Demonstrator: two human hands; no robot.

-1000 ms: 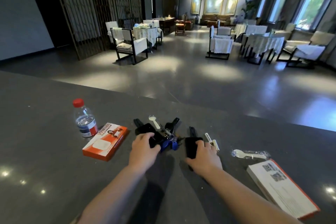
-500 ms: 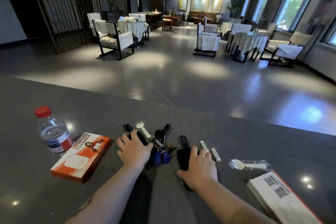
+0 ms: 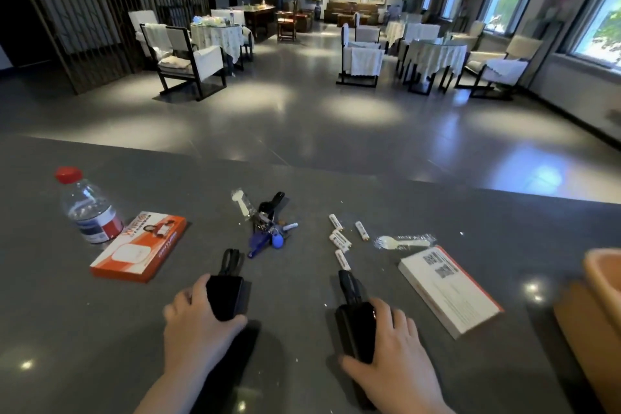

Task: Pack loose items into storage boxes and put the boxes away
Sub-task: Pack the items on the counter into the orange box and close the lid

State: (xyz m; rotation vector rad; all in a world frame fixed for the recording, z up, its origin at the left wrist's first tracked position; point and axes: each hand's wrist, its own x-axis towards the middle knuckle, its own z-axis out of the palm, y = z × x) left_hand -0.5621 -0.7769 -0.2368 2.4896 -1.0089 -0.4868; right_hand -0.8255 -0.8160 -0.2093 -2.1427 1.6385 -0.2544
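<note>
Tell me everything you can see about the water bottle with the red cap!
The water bottle is small, made of clear plastic, with a red screw cap on top that looks closed. A label wraps its lower part, showing red, white and dark blue bands. It stands on the dark grey counter, at the far left, looking tilted in this wide-angle view. Its base sits right beside the far corner of the orange box; whether they touch is unclear. No hand touches it. How much water is inside is hard to tell.

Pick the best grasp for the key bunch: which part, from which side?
Take the key bunch at the black fob on its far end, from above. The fob is the bulkiest part, and the far side is bare; the wrapped spoon crowds its left.
</note>
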